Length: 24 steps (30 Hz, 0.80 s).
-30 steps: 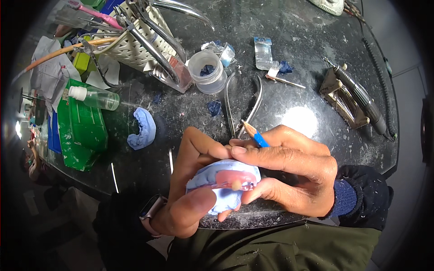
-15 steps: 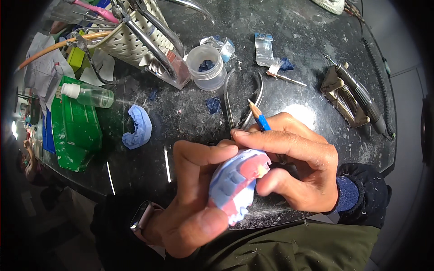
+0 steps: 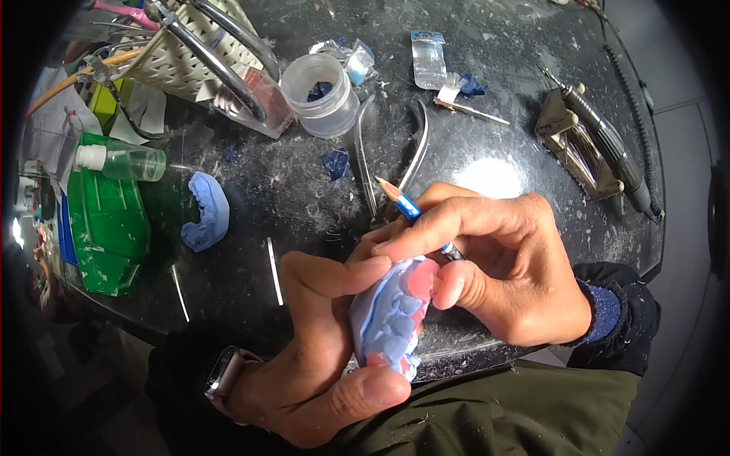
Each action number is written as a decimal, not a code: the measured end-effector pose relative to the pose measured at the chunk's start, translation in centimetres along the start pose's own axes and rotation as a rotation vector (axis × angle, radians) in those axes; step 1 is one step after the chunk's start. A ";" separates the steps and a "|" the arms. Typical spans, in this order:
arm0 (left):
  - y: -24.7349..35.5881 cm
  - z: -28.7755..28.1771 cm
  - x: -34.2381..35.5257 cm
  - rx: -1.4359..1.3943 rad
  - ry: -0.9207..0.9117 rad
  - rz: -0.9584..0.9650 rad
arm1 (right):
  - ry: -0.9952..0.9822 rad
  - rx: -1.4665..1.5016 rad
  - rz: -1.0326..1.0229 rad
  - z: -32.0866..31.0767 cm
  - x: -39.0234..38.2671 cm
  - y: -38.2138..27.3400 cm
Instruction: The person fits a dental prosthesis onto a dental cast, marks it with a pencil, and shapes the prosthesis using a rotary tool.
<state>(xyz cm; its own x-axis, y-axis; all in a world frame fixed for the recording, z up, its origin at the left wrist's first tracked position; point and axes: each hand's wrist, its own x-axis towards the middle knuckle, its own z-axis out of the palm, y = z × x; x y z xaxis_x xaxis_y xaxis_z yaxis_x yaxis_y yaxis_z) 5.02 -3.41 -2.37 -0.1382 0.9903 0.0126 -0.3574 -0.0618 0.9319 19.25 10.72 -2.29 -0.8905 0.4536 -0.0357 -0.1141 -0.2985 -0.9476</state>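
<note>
1. Pale-blue, tooth-shaped dental cast with pink patches (image 3: 391,319): between both hands, right of the left fingers, left of the right thumb; long axis roughly away-to-toward the wearer.
2. Left hand (image 3: 319,342): nearer, main hold; pinches cast, index at far end, thumb across near end.
3. Right hand (image 3: 517,266): thumb tip at the cast's pink far-right edge, seemingly touching; index tip just beyond, contact unclear.
4. Blue wooden pencil (image 3: 408,207): tucked behind right index, sharpened tip pointing away and left.
5. Silver metal pliers (image 3: 425,137): beyond both hands' fingertips, handles spread.
6. Curved pale-blue arch piece (image 3: 209,216): on bench, well left of left fingers.
</note>
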 end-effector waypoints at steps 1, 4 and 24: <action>-0.1 0.0 0.0 0.004 -0.002 0.003 | -0.004 0.021 0.004 0.0 0.0 0.1; -0.3 -0.3 0.0 -0.012 -0.025 0.016 | -0.018 0.004 0.021 -0.2 0.0 -0.1; -1.4 -1.8 0.3 -0.262 -0.370 0.003 | -0.029 -0.070 -0.145 -0.1 -0.3 -0.6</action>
<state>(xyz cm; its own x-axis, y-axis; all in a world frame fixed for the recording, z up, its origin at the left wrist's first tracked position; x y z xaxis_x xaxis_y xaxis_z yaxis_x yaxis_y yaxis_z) 3.83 -3.28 -4.28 0.1826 0.9650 0.1881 -0.5857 -0.0469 0.8091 19.57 10.83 -1.77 -0.8796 0.4626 0.1111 -0.2118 -0.1717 -0.9621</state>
